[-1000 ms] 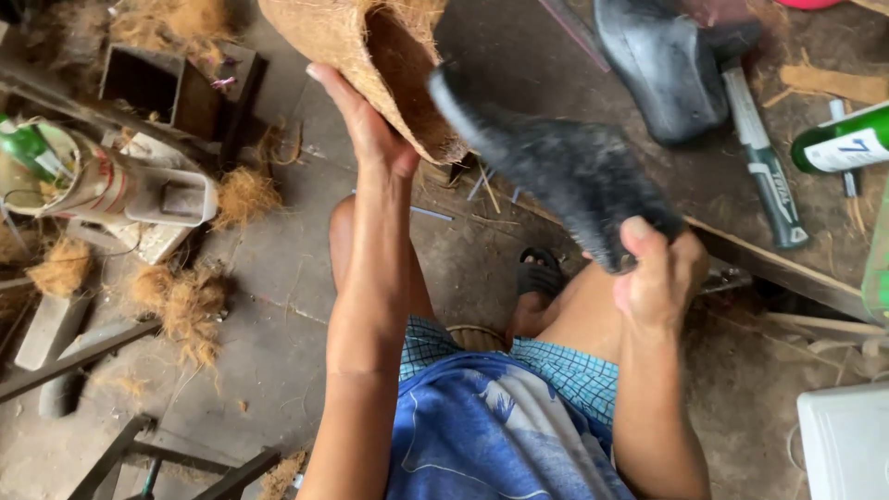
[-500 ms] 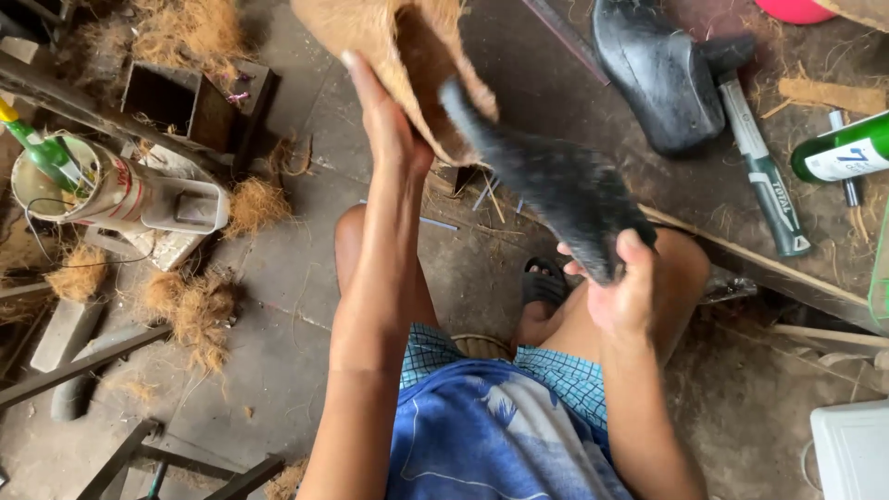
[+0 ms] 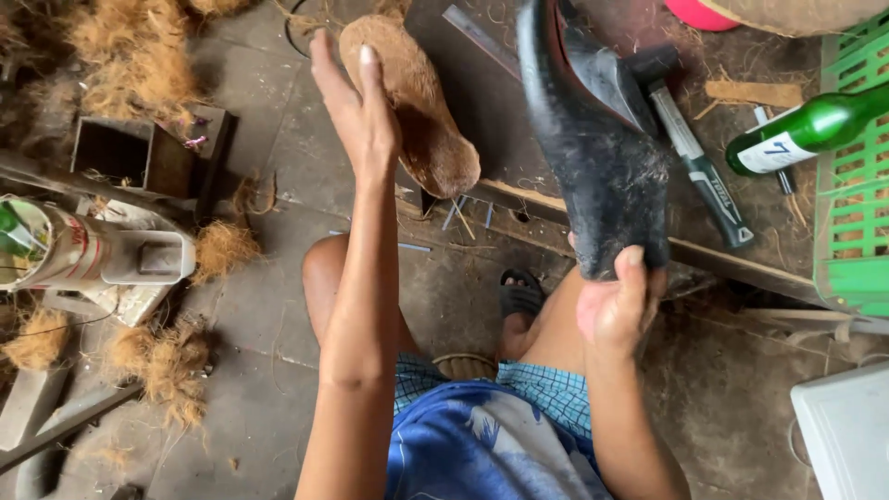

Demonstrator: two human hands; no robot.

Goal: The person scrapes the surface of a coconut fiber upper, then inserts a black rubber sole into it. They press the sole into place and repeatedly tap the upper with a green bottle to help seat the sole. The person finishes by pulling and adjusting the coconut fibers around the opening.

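- Rough concrete floor [image 3: 259,306] under you, w/ tufts of brown coconut fibre [image 3: 167,361] scattered on the left and a dark work board [image 3: 482,102] ahead.
- Your left hand [image 3: 356,116] is raised, fingers straight and spread flat, nothing gripped; fingertips lie against the edge of the coir sole [image 3: 412,106].
- Coir sole: brown, fuzzy, foot-shaped pad, lying tilted at the board's near-left corner.
- Your right hand [image 3: 616,306] is closed round the lower end of the black shoe form [image 3: 597,157], thumb on its front face.
- Black shoe form: long, curved, dull black w/ fibre dust stuck on it; held upright over the board, between the sole and the hammer.
- Hammer [image 3: 699,171] w/ black-and-grey handle lies on the board just right of the form.
- Green glass bottle [image 3: 806,130] w/ white label lies on its side, right; contents can't tell.
- Green plastic crate [image 3: 852,213] at the right edge; inside not visible.
- Small open dark box [image 3: 125,153] far left looks hollow; a tin can [image 3: 79,255] lies on its side below it.
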